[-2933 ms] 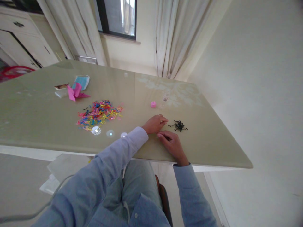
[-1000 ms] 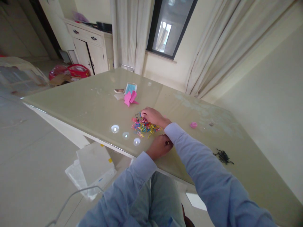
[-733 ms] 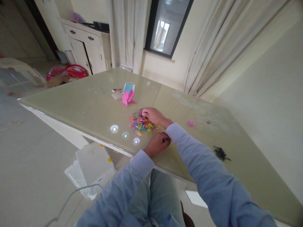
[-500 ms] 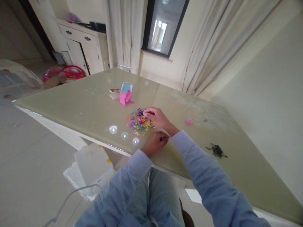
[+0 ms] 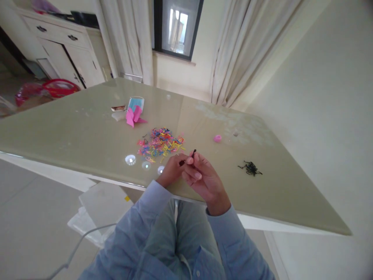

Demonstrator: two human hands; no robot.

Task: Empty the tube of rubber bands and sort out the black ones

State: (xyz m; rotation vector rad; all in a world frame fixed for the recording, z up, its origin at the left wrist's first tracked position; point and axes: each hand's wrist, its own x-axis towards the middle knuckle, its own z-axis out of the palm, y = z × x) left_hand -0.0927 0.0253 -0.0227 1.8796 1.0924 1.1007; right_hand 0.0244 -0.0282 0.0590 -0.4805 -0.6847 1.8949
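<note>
My right hand (image 5: 205, 179) pinches a small black rubber band (image 5: 194, 151) between thumb and fingertips, palm turned partly up. Close against it, my left hand (image 5: 172, 170) is closed near the table's front edge; what lies in its fingers is hidden. Just beyond the hands spreads a loose heap of small colourful rubber bands (image 5: 160, 144), pink, yellow, blue and red. Over to the right sits a separate small pile of black rubber bands (image 5: 250, 168).
On the glossy table (image 5: 96, 136) lie a pink folded piece (image 5: 134, 116), a blue face mask (image 5: 136, 102), a small dark-and-white packet (image 5: 118, 108) and a pink ring-like bundle (image 5: 217, 138). Bright light reflections show near the front edge. Behind stand curtains (image 5: 125, 42) and a white cabinet (image 5: 70, 50).
My right hand has drawn back from the colourful heap to my left hand, now with a black rubber band in its fingertips. The camera view has turned right.
</note>
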